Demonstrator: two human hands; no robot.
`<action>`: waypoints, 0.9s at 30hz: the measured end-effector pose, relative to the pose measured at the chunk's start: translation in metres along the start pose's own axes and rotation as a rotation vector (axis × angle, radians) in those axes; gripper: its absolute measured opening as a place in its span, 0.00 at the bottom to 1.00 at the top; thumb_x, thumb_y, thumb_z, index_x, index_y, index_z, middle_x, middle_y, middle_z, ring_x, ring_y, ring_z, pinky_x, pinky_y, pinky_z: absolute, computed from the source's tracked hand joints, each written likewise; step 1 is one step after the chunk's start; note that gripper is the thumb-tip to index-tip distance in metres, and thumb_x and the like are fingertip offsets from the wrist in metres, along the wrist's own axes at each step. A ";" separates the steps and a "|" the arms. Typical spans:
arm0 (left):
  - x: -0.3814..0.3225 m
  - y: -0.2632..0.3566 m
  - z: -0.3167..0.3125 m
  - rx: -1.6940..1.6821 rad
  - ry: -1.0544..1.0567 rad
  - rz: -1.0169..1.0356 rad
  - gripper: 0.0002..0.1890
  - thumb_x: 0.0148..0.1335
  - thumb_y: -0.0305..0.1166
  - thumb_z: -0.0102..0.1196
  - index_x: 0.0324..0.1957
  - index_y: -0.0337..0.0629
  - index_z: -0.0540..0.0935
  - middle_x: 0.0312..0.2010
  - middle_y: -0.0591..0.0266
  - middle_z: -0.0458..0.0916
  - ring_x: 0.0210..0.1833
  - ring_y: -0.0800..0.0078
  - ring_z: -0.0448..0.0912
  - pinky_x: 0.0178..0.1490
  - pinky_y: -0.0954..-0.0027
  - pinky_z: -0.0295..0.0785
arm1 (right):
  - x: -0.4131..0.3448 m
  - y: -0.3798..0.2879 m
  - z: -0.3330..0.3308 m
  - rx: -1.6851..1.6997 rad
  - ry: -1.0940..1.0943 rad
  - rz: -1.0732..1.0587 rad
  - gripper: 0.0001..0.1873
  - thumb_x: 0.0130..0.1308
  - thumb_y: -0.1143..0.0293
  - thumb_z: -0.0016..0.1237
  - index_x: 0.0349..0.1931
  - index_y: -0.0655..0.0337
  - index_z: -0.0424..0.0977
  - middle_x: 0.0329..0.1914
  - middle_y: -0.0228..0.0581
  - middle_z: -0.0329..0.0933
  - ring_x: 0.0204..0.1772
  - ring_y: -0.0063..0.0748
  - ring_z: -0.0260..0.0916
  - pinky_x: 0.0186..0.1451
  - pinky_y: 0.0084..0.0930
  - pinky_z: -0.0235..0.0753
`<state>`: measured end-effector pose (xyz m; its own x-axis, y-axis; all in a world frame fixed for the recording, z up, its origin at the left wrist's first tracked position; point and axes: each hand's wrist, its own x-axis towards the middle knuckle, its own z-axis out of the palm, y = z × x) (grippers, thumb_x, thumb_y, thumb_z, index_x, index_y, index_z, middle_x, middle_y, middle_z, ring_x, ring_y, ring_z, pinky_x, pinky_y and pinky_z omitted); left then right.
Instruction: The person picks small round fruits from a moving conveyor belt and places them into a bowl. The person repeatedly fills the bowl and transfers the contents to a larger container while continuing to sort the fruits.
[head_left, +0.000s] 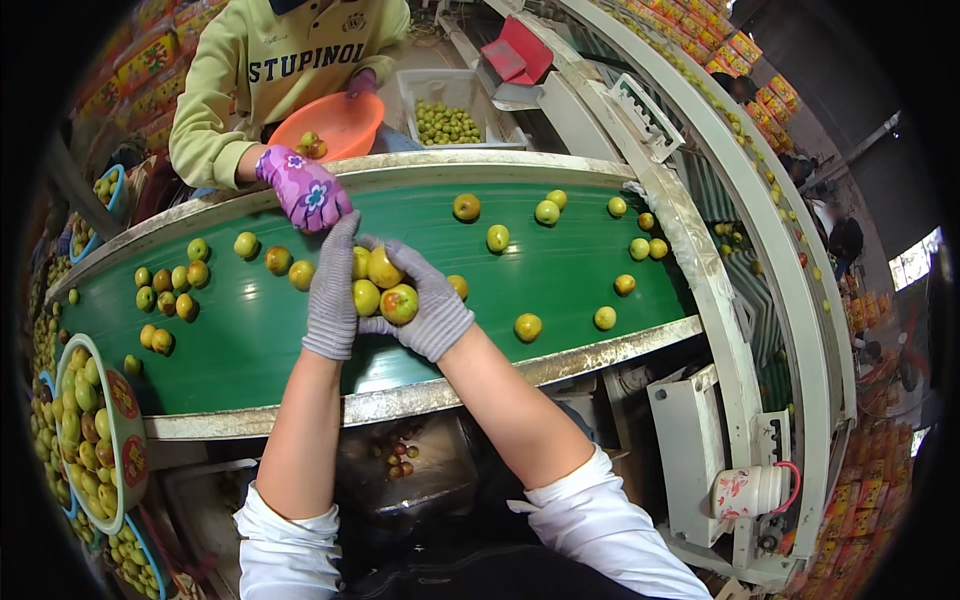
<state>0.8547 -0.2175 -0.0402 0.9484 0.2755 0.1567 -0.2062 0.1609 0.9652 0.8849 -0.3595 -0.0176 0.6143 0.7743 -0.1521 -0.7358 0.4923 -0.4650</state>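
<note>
Both my hands wear grey knit gloves and hold several yellow-green jujubes between them, over a green conveyor belt. Fingers extended, my left hand presses flat along the left side of the fruit. From the right, my right hand cups the same cluster, its thumb over the top; some of its fingers are hidden behind the fruit. Loose jujubes lie on the belt on both sides, some with reddish-brown patches. Just beyond my left fingertips is a co-worker's hand in a pink flowered glove.
Across the belt, the co-worker holds an orange bowl with a few jujubes. A white crate of small green fruit stands behind. A full bucket is at the near left. Metal rails edge the belt; a lidded cup sits right.
</note>
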 end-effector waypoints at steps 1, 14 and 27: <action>0.001 0.001 0.005 0.088 -0.035 0.012 0.29 0.77 0.46 0.39 0.72 0.39 0.63 0.72 0.56 0.62 0.71 0.68 0.64 0.75 0.67 0.56 | -0.007 -0.004 -0.006 0.092 -0.038 0.015 0.29 0.72 0.53 0.47 0.69 0.54 0.62 0.66 0.45 0.68 0.62 0.48 0.73 0.52 0.58 0.82; 0.079 -0.042 0.029 1.196 -0.096 0.240 0.28 0.60 0.33 0.56 0.64 0.47 0.71 0.63 0.47 0.71 0.65 0.49 0.70 0.70 0.56 0.64 | -0.366 -0.210 -0.171 0.406 0.151 -1.037 0.44 0.64 0.51 0.51 0.71 0.71 0.50 0.72 0.66 0.55 0.71 0.61 0.59 0.58 0.53 0.79; 0.017 0.018 0.015 -0.659 -0.083 -0.291 0.23 0.59 0.30 0.59 0.58 0.44 0.72 0.50 0.48 0.77 0.49 0.54 0.80 0.50 0.58 0.83 | -0.138 -0.179 -0.128 -1.400 0.932 -0.508 0.26 0.63 0.63 0.52 0.61 0.61 0.72 0.64 0.47 0.72 0.64 0.43 0.70 0.67 0.33 0.68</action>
<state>0.8710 -0.2237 -0.0172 0.9967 0.0659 -0.0467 -0.0200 0.7615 0.6478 0.9683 -0.6050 -0.0248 0.9970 -0.0459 0.0625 0.0331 -0.4781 -0.8777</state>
